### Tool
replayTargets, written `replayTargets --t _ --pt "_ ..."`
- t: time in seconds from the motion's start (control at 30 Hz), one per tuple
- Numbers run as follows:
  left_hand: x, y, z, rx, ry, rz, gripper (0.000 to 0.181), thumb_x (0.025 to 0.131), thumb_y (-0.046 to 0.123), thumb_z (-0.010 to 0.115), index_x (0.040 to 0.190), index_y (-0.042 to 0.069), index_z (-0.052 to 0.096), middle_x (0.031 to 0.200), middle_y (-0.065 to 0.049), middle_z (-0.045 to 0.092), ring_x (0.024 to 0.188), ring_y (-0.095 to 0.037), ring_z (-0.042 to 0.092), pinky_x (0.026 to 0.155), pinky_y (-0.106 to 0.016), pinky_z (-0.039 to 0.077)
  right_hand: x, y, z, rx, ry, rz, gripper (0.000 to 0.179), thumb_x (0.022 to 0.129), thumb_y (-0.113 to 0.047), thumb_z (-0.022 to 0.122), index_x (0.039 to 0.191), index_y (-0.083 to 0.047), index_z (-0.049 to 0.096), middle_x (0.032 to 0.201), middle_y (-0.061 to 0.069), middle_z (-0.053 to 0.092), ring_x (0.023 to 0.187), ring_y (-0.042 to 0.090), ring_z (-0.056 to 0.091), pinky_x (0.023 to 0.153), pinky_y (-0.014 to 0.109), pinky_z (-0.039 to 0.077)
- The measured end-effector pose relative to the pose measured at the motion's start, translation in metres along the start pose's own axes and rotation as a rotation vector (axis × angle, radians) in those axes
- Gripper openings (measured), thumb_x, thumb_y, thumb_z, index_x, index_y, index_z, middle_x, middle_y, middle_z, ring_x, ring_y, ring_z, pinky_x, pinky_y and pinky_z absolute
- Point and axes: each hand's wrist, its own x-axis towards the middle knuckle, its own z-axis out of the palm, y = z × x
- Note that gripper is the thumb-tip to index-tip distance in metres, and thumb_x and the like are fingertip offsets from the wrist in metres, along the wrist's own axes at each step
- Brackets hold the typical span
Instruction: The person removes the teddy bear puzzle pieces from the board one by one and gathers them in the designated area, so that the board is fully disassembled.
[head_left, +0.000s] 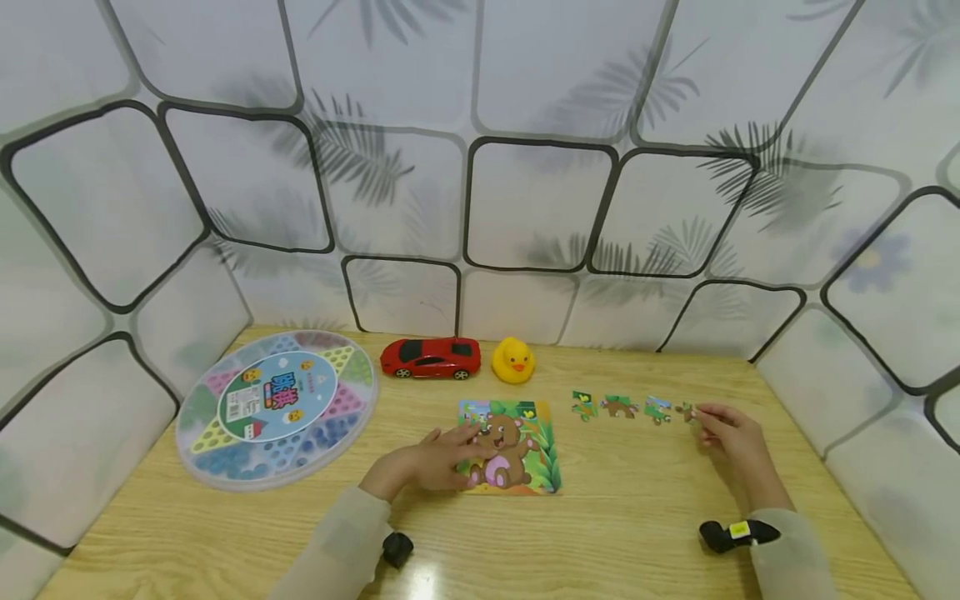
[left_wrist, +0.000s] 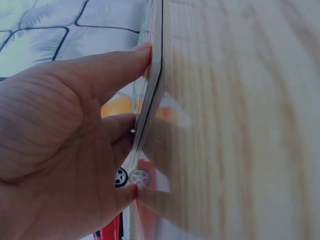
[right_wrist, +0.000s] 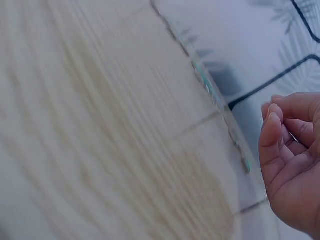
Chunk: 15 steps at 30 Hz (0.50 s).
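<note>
A bear jigsaw puzzle (head_left: 525,475) lies on the wooden table in front of the person. The left hand (head_left: 442,460) rests on its left part, fingers spread over the picture. In the left wrist view, the thumb (left_wrist: 120,70) and fingertips touch the puzzle's face near its edge. Far to the right, the right hand (head_left: 731,433) pinches a small brown and green puzzle piece (head_left: 686,411) between thumb and fingertips. The right wrist view shows that pinch (right_wrist: 272,112), with the piece hidden by the fingers. Several loose pieces, among them a brown one (head_left: 619,406), form a row left of it.
Behind the puzzle stand a red toy car (head_left: 431,358) and a yellow rubber duck (head_left: 513,361). A round Chinese checkers set (head_left: 352,392) lies at the left. Patterned cloth walls (head_left: 540,208) enclose the table's back and sides.
</note>
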Motion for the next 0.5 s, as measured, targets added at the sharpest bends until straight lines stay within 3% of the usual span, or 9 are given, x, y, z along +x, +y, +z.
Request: replayTargets --t 0.17,0.5 --pt "-0.001 0.0 0.0 -0.002 0.0 0.0 0.046 0.097 0.032 0.052 0.142 0.025 0.044 0.158 -0.008 0.012 0.145 -0.026 0.008 0.111 -0.06 0.007 -0.005 -0.01 0.015 -0.096 -0.062 -0.041 0.01 0.092 -0.014 0.063 0.098 -0.018 0.07 0.078 -0.01 0.064 0.065 0.004 0.057 0.057 0.02 0.051" --pt "0.0 0.001 0.0 -0.007 0.002 0.006 0.045 0.097 0.032 0.052 0.141 0.025 0.045 0.158 -0.007 0.013 0.145 -0.026 0.009 0.11 -0.06 0.007 -0.014 -0.018 0.048 -0.16 -0.136 -0.111 0.02 0.093 -0.015 0.062 0.107 -0.001 0.065 0.079 -0.002 0.063 0.065 0.006 0.056 0.06 0.024 0.052"
